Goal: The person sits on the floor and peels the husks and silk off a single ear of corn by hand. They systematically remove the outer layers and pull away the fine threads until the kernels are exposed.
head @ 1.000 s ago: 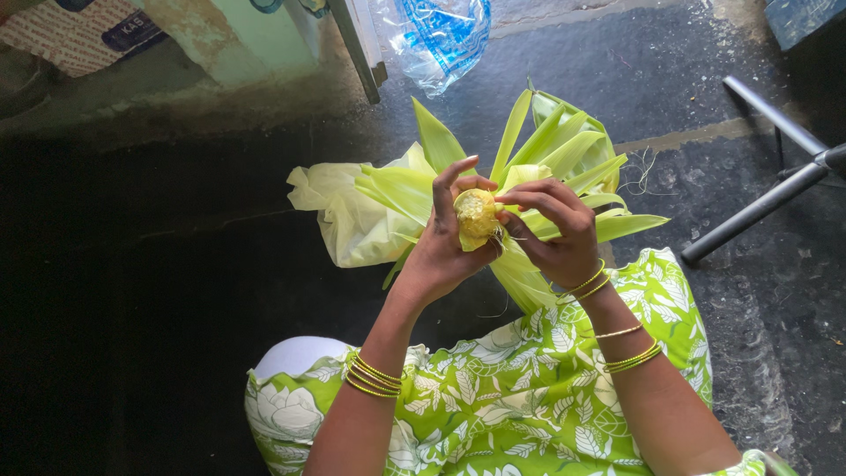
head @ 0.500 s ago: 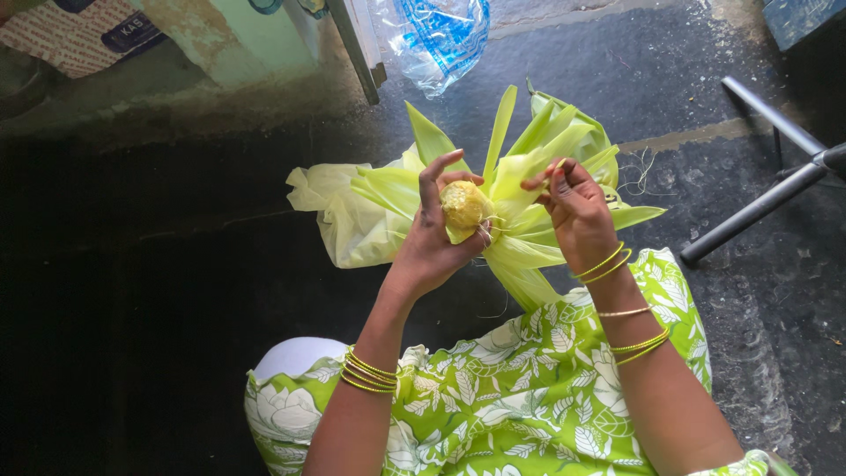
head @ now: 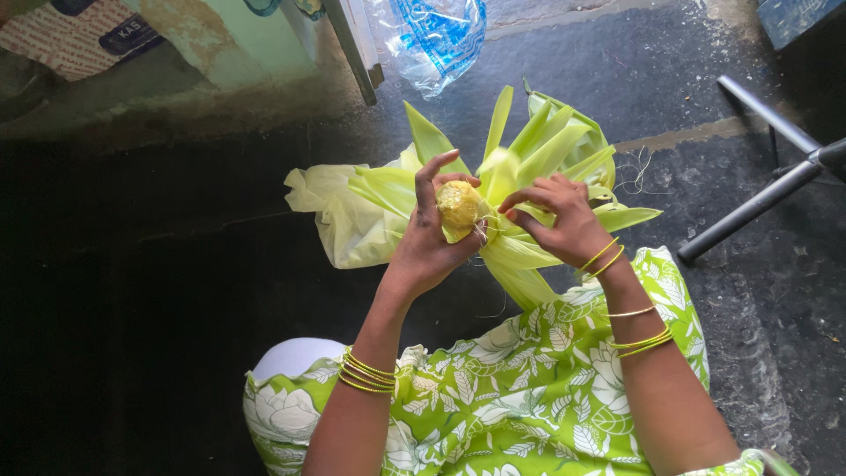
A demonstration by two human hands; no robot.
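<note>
**Corn cob held over a heap of husks**

At the far left lies dark floor (head: 132, 291), with a patterned cloth (head: 75, 35) in the upper corner. Next comes a pale green plastic bag (head: 330, 211) spread on the floor, husk leaves (head: 538, 145) fanning out of it and across it. The left hand (head: 432, 238) grips a yellow corn cob (head: 460, 203) upright, fingers curled round its lower part and the forefinger raised beside its top; the cob sits above the bag and leaves, near the middle of the view. Just beside it, the right hand (head: 564, 220) has its fingers bent and drawn together, pinching at a husk leaf next to the cob. Both wrists wear thin yellow bangles (head: 366, 372). Below, a green floral dress (head: 529, 397) covers the lap. Above the leaves lies a clear and blue plastic bag (head: 436, 40). At the right edge, grey metal legs (head: 758, 189) cross the floor.
</note>
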